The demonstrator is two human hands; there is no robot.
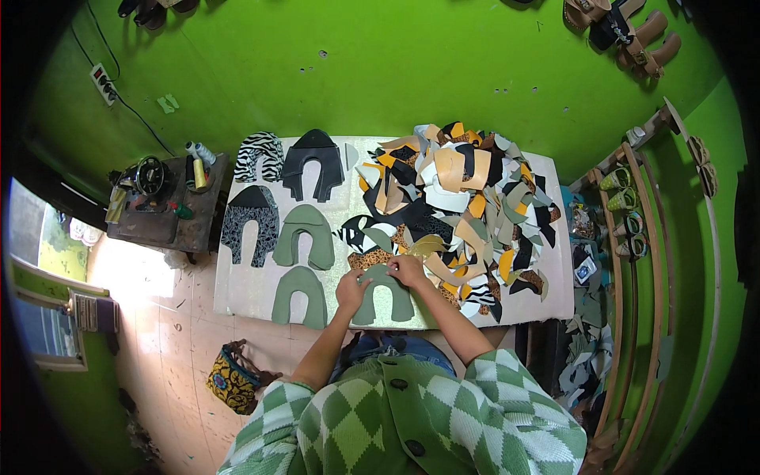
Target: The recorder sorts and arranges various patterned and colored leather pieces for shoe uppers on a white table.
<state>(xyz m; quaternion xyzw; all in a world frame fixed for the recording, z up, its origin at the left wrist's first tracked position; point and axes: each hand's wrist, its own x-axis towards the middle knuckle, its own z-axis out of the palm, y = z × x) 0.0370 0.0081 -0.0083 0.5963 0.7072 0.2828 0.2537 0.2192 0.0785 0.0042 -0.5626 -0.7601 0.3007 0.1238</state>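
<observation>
Close to the table's front edge lies an olive-green, arch-shaped shoe-upper piece [402, 304]. My left hand [350, 290] has its fingers closed on the upper left of this arch. At its top right, my right hand [408, 271] pinches the edge. Leopard-print pieces [368, 259] lie just beyond my hands. To the left are two more green arches, one nearer [286, 305] and one farther [283, 245]. Behind them sit a black arch [332, 170], a zebra-striped arch [248, 158] and a dark grey patterned arch [238, 226].
A large heap of mixed cut scraps [463, 202] covers the right of the pale table [554, 297]. A sewing machine [150, 178] with thread cones [199, 174] stands on a stand at left. A wooden rack [645, 317] with sandals is at right. A patterned bag [231, 380] rests on the floor.
</observation>
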